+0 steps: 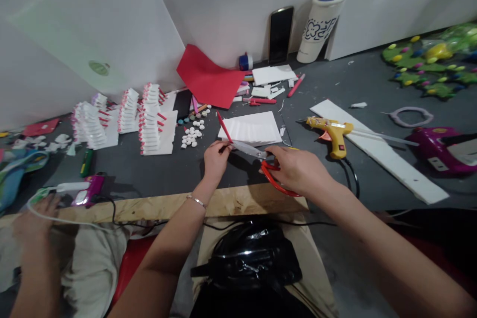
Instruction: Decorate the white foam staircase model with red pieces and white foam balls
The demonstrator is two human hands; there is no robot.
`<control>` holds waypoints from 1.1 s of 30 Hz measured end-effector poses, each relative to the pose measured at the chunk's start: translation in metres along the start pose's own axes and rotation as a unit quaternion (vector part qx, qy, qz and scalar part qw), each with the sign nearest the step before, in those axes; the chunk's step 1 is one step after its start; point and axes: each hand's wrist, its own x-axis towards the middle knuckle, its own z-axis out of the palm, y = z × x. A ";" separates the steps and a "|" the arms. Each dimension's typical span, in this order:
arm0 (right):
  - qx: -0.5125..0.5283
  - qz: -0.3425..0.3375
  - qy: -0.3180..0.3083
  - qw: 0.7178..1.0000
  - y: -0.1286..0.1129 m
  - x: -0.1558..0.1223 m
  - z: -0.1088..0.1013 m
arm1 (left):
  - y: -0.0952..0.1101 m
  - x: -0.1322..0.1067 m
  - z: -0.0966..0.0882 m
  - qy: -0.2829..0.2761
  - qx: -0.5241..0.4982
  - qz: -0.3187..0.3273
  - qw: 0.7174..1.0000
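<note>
My left hand (215, 158) pinches the lower end of a thin red strip (224, 127) that slants up and left. My right hand (298, 169) grips red-handled scissors (257, 156), fingers through the loops. The metal blades point left and meet the strip just by my left fingertips. Both hands hover over the dark grey floor mat, just beyond a wooden board (238, 201). A white ribbed foam sheet (251, 128) lies right behind the scissors.
A yellow glue gun (331, 134) rests on a long white foam strip (380, 151) to the right. Rows of white and pink paper pieces (128, 117), small white discs (193, 135) and red paper (208, 78) lie beyond. Another person's hand (35, 218) is at lower left.
</note>
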 end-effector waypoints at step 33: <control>0.498 0.077 -0.129 0.854 0.002 -0.033 0.011 | 0.039 -0.026 -0.033 -0.087 -0.234 -0.076 0.965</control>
